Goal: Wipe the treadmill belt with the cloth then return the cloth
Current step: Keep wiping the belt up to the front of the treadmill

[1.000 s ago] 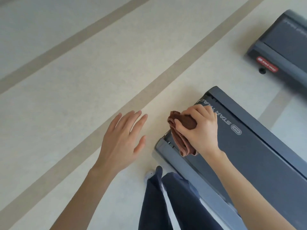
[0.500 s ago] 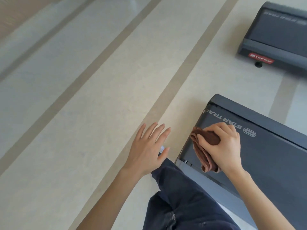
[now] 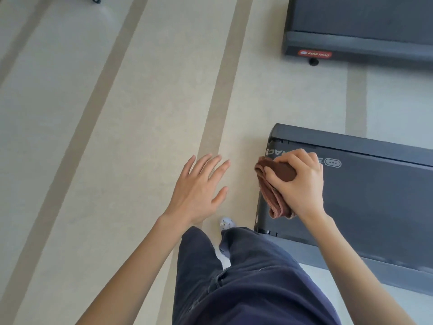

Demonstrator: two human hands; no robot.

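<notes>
**At the belt's end, cloth bunched in our right hand**

The treadmill belt [image 3: 375, 207] runs well away to our right, so the likeliest fault, we judge, is wiping only the end by the printed logo and missing the rest. Our right hand [image 3: 302, 181] grips the brown cloth [image 3: 273, 198] over the belt's end edge, though we cannot tell whether it presses down. The cloth is wadded, so little of it would meet the belt. A loose fold hangs toward the deck's end gap, where it could snag or slip off onto the floor [image 3: 117, 137]. Our left hand [image 3: 199, 191] hovers open over the floor, fingers spread, holding nothing and bracing nothing if we lean further.
</notes>
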